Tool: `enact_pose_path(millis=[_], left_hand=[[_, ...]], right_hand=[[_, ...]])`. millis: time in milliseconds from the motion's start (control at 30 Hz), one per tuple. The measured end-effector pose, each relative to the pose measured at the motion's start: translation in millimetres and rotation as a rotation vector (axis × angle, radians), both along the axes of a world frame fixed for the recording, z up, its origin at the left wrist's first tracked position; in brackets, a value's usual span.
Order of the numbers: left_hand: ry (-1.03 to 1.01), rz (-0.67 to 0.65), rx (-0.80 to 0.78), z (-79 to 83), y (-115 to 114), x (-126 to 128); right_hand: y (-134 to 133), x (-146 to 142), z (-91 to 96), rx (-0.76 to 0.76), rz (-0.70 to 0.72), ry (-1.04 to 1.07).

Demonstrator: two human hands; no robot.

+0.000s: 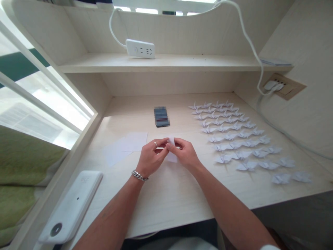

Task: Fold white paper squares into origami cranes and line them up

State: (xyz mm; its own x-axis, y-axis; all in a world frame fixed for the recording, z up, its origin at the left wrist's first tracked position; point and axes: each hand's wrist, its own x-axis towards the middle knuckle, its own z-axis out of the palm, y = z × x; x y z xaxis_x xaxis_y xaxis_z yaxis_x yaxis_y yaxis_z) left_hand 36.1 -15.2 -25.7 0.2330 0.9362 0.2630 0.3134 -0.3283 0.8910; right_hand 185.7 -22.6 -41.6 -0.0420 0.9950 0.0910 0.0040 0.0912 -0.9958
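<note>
Between my two hands, above the middle of the desk point(166, 205), is a small folded piece of white paper point(171, 158). My left hand point(153, 156), with a ring and a chain bracelet at the wrist, pinches the paper's left side. From the other side my right hand point(186, 152) grips it with thumb and fingers. The fingertips of both hands nearly meet and hide part of the folds. Flat sheets of white paper point(135, 141) lie to the left of my left hand. Rows of white paper cranes point(234, 135) stand to the right of my right hand.
A phone point(161, 117) with a blurred screen lies beyond my hands. A long white device point(73, 205) sits at the desk's left edge. On the shelf point(179, 62) rests a power strip point(140, 48). A white cable point(249, 38) runs down to a wall socket point(288, 86).
</note>
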Motion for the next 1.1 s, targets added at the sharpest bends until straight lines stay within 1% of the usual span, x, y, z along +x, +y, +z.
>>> enact_pose_path(millis=[67,133,167,267,300,400,500,600,733,933,1100], left_hand=[[0.023,-0.064,0.013,0.2,0,1],[0.031,-0.078,-0.015,-0.7,1,1],[0.024,-0.051,-0.041,-1.5,2,0],[-0.038,0.085,-0.120,-3.5,9,-7],[-0.087,0.095,-0.154,-3.5,11,-10],[-0.244,0.013,-0.317,-1.3,14,-14],[-0.288,-0.052,-0.433,2.3,13,-14],[-0.281,-0.061,-0.461,5.3,11,-13],[-0.292,-0.081,-0.500,9.3,11,-16],[-0.402,-0.140,-0.561,11.2,12,-23],[-0.450,-0.172,-0.564,11.7,12,-27]], right_hand=[[2,1,-2.2,0.012,0.005,0.038],[4,3,-5.1,-0.006,-0.011,0.083],[5,4,-6.3,-0.030,-0.017,0.103],[7,7,-7.4,-0.108,-0.041,0.133],[6,8,-6.9,-0.125,-0.042,0.137],[4,10,-3.6,-0.150,0.001,0.127],[2,11,0.2,-0.163,0.059,0.088],[0,13,3.2,-0.181,0.088,0.068],[0,16,5.7,-0.203,0.084,0.036],[-2,16,10.5,-0.224,0.086,0.008],[0,12,19.4,-0.227,0.099,-0.048]])
